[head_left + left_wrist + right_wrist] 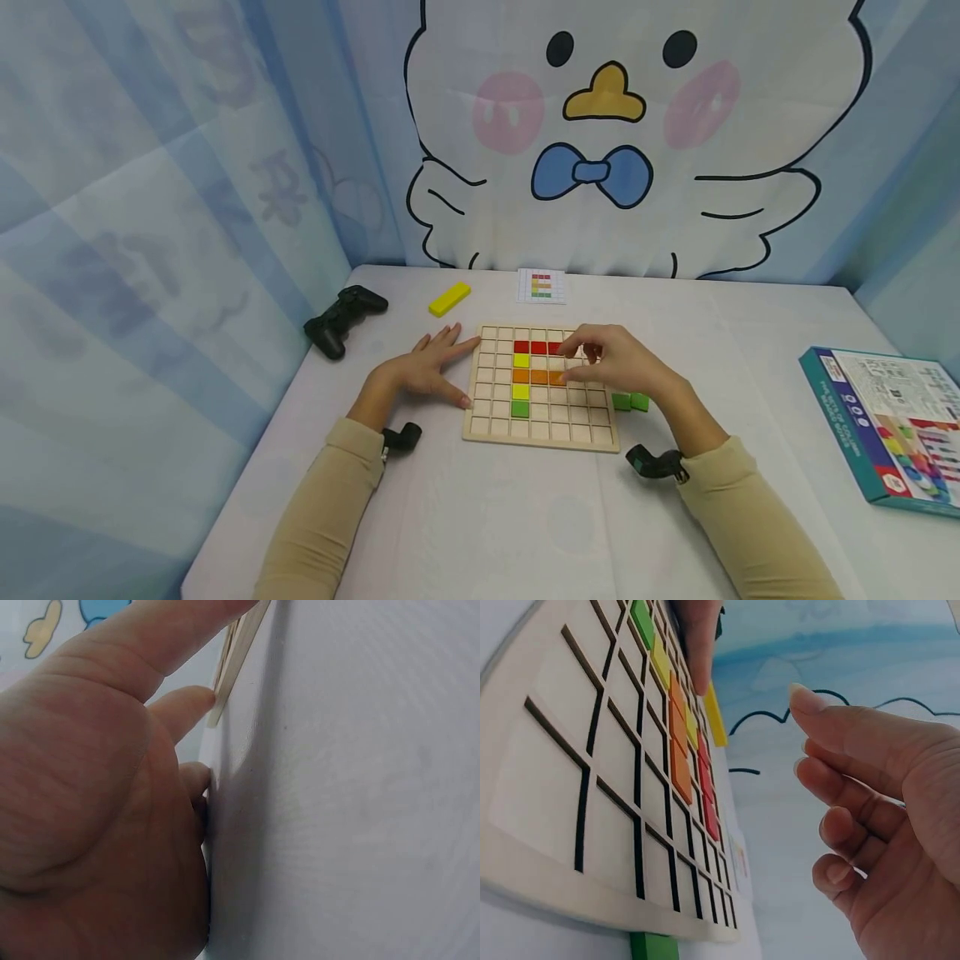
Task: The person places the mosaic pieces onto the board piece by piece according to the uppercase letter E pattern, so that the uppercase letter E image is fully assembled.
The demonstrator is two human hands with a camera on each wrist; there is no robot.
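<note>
A wooden grid board (540, 444) lies flat on the white table. Along its upper rows runs a line of red tiles (537, 347), and lower down a line of orange tiles (538, 377). Yellow tiles (521, 392) and one green tile (520, 409) fill squares in the left column of the pattern. My left hand (423, 368) is spread beside the board, thumb and forefinger at its left edge. Over the board's right half hovers my right hand (628, 360), fingers loosely bent; the right wrist view shows nothing between thumb and fingertips.
Green blocks (630, 402) lie against the board's right side, partly under the right forearm. Behind the board are a yellow bar (449, 298) and a small pattern card (542, 286). A black game controller (345, 321) sits far left, a teal-edged box (892, 433) far right.
</note>
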